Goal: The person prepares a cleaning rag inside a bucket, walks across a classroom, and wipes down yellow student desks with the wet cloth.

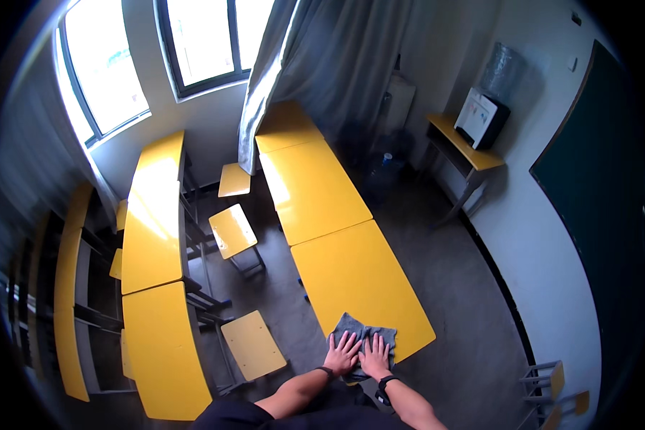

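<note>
A grey cloth (pixel 349 325) lies spread over the near end of a yellow school desk (pixel 355 269). My left hand (pixel 342 356) rests flat on the cloth's left part, fingers apart. Close beside it, my right hand (pixel 375 356) presses palm down on the right part, its fingers slightly spread. Neither hand is closed around the fabric. Dark bands circle both wrists. Part of the cloth is hidden beneath the palms.
More yellow desks (pixel 322 188) continue the row towards a grey curtain (pixel 333 59). Stools (pixel 253 345) stand left, before another desk row (pixel 158 338). At right, a water dispenser (pixel 475 115) sits on a small desk, near a dark green chalkboard (pixel 596 161).
</note>
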`<state>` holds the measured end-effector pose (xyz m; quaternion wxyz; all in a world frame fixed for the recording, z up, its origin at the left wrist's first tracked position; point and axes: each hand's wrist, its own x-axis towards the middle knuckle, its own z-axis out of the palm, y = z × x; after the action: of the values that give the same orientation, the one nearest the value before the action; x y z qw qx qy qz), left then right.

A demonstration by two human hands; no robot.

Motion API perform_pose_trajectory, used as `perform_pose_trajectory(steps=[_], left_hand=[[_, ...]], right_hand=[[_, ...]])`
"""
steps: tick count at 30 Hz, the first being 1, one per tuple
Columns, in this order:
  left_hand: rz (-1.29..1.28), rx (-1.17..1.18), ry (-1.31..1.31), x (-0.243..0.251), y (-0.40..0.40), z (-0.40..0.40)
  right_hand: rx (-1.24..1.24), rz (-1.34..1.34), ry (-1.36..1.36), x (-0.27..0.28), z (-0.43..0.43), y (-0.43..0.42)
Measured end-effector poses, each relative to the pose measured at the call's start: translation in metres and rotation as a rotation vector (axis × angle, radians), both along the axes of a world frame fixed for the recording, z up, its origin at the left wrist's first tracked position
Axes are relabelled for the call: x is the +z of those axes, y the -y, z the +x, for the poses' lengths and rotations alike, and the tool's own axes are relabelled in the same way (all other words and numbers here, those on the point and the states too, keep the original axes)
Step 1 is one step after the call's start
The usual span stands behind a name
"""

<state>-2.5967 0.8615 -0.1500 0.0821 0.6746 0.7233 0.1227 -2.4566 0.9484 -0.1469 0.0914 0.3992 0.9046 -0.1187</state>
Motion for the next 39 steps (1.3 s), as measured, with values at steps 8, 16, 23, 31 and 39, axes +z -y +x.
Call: perform_pose_trajectory(steps=[8,16,23,31,39], left_hand=[[-0.058,0.096,0.018,0.003,-0.010,-0.013],[-0.144,0.265,0.008,0.003,-0.033,-0.042],[-0.149,0.451,-0.035,0.009,-0.071,-0.088],[-0.019,0.429,-0.016,0.017,-0.130,-0.223],[0.045,0.526,0.028,0.026,-0.201,-0.372]], right_hand=[[0.024,0.047,-0.107,0.001,-0.020,-0.011],[-0.070,-0.007,-0.145,0.013,-0.069,-0.031],[-0.095,-0.053,-0.161,0.022,-0.136,-0.070],[-0.097,0.081,-0.204,0.016,-0.262,-0.117],[-0.007,0.199,-0.269,0.017,-0.416,-0.191]])
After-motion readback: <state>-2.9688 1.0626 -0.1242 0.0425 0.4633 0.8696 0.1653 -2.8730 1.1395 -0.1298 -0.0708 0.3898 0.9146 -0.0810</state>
